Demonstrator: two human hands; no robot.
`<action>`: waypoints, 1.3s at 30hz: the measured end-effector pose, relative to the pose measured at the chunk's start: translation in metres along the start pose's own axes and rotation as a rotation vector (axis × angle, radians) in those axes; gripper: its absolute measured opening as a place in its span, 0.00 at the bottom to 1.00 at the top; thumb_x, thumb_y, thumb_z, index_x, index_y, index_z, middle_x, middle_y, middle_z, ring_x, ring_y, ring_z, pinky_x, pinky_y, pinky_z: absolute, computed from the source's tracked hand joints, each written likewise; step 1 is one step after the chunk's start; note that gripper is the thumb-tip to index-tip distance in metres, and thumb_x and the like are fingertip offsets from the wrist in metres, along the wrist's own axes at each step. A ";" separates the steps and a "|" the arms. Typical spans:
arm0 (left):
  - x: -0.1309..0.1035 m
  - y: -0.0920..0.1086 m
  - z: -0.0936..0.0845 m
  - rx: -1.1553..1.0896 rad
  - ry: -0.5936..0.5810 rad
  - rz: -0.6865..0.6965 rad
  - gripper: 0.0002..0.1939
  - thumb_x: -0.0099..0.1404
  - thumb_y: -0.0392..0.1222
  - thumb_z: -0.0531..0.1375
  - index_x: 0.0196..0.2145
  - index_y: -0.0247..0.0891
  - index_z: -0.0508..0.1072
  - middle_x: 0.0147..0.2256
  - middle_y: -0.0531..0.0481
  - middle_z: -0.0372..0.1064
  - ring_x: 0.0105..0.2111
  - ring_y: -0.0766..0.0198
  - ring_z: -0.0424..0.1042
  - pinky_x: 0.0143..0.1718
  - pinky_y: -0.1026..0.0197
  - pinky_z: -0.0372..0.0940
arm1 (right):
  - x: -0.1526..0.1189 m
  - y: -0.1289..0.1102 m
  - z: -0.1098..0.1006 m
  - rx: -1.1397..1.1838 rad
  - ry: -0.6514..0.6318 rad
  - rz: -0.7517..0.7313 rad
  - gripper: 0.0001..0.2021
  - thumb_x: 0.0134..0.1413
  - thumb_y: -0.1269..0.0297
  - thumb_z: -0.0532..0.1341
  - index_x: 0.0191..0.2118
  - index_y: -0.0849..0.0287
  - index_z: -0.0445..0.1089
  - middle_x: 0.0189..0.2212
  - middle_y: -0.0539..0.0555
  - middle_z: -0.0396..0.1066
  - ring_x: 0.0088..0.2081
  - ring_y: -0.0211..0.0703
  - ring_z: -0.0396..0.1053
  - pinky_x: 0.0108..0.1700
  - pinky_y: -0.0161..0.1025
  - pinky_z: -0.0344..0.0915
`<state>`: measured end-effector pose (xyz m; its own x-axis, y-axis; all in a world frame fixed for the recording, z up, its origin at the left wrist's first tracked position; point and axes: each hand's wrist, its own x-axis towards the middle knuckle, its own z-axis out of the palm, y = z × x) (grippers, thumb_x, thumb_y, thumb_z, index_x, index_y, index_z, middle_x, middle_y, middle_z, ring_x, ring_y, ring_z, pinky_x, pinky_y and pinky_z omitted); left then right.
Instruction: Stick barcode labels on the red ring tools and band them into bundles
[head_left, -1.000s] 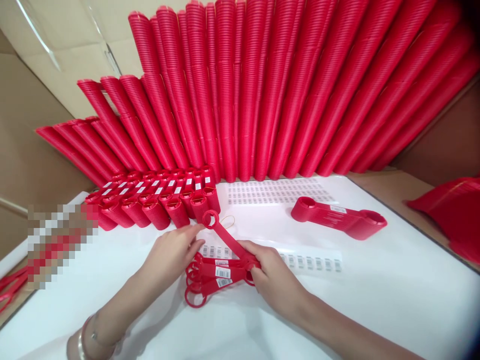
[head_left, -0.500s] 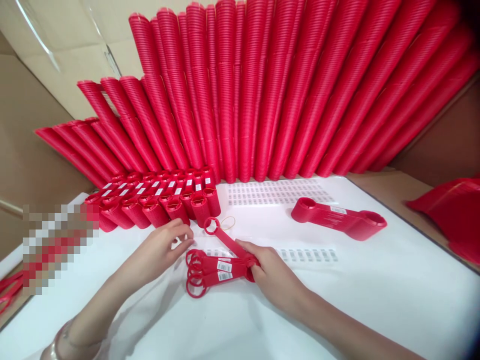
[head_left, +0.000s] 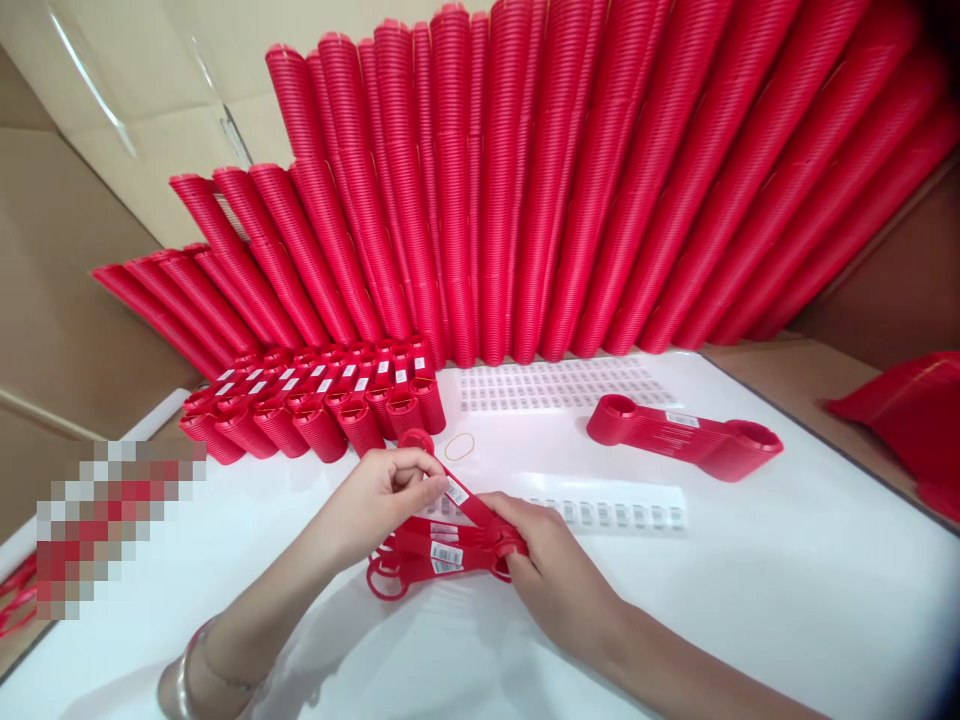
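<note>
My right hand (head_left: 551, 560) is closed around the right ends of several fanned-out red plastic strips with ring ends (head_left: 457, 545), just above the white table. White barcode labels are stuck on the strips. The uppermost strip (head_left: 474, 503) slants up and left, away from the others. My left hand (head_left: 394, 500) is closed, its fingertips pinched at a small barcode label (head_left: 456, 490) lying against that strip. Part of the fan's left side is hidden behind this hand. Under the strips lies a sheet of barcode labels (head_left: 622, 510), partly covered.
Bundled red strips (head_left: 315, 400) stand in rows at the back left, before tall stacks (head_left: 495, 200). One labelled bundle (head_left: 682, 432) lies at the right. A rubber band (head_left: 460, 447) and another label sheet (head_left: 555, 387) are on the table (head_left: 750, 580). More red pieces (head_left: 907, 425) are far right.
My left hand has moved right onto the raised strip, where a barcode label now shows at its fingertips. My right hand keeps its grip on the strips. The view has shifted slightly.
</note>
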<state>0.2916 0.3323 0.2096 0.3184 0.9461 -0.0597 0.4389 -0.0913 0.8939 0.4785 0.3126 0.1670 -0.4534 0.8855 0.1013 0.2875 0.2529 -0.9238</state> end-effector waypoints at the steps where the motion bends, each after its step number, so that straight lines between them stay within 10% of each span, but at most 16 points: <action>1: 0.000 0.000 0.000 0.000 0.007 0.001 0.14 0.59 0.49 0.57 0.27 0.33 0.69 0.16 0.60 0.43 0.16 0.70 0.43 0.17 0.66 0.39 | 0.000 -0.001 0.000 0.006 -0.001 0.000 0.26 0.34 0.81 0.45 0.39 0.57 0.69 0.33 0.48 0.69 0.35 0.38 0.65 0.38 0.33 0.58; 9: -0.002 0.000 0.004 -0.057 0.018 -0.064 0.15 0.58 0.51 0.58 0.28 0.34 0.72 0.20 0.53 0.62 0.19 0.67 0.57 0.19 0.67 0.49 | -0.004 0.000 -0.001 0.035 0.017 0.000 0.24 0.34 0.81 0.45 0.37 0.57 0.68 0.32 0.47 0.69 0.33 0.36 0.64 0.35 0.32 0.58; 19: -0.003 -0.004 0.010 0.033 0.076 0.017 0.13 0.61 0.49 0.56 0.29 0.35 0.72 0.17 0.57 0.54 0.18 0.68 0.54 0.19 0.67 0.47 | -0.005 -0.001 0.001 0.054 0.020 -0.011 0.26 0.35 0.82 0.45 0.40 0.57 0.69 0.33 0.48 0.69 0.34 0.37 0.65 0.37 0.34 0.59; 24: -0.008 -0.006 0.022 0.501 0.278 0.275 0.12 0.65 0.45 0.53 0.30 0.37 0.70 0.20 0.55 0.54 0.22 0.63 0.56 0.23 0.64 0.53 | -0.006 -0.001 0.000 0.055 0.019 -0.044 0.27 0.36 0.82 0.45 0.42 0.57 0.68 0.33 0.49 0.68 0.35 0.38 0.64 0.38 0.34 0.60; 28: -0.008 -0.007 0.027 0.899 0.464 0.533 0.14 0.69 0.47 0.50 0.37 0.35 0.70 0.40 0.41 0.61 0.38 0.51 0.59 0.37 0.53 0.58 | -0.005 0.000 -0.001 0.035 0.021 -0.066 0.27 0.36 0.82 0.45 0.42 0.57 0.68 0.36 0.50 0.69 0.37 0.39 0.64 0.41 0.35 0.60; 32: -0.002 -0.010 0.017 0.924 0.530 0.446 0.23 0.68 0.54 0.49 0.51 0.34 0.64 0.48 0.38 0.54 0.44 0.46 0.56 0.43 0.47 0.57 | -0.004 -0.001 -0.002 0.001 0.009 -0.062 0.23 0.36 0.82 0.45 0.37 0.58 0.67 0.33 0.49 0.68 0.35 0.38 0.64 0.38 0.34 0.59; 39: 0.001 -0.016 -0.008 0.691 0.393 0.256 0.15 0.69 0.46 0.48 0.43 0.36 0.67 0.35 0.47 0.66 0.36 0.54 0.66 0.34 0.57 0.61 | -0.005 -0.003 -0.005 -0.021 0.001 -0.022 0.23 0.37 0.81 0.45 0.38 0.58 0.69 0.33 0.49 0.69 0.34 0.38 0.64 0.37 0.34 0.59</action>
<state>0.2777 0.3377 0.1986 0.2183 0.8977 0.3827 0.8502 -0.3674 0.3770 0.4836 0.3097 0.1708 -0.4593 0.8799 0.1217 0.2951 0.2804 -0.9134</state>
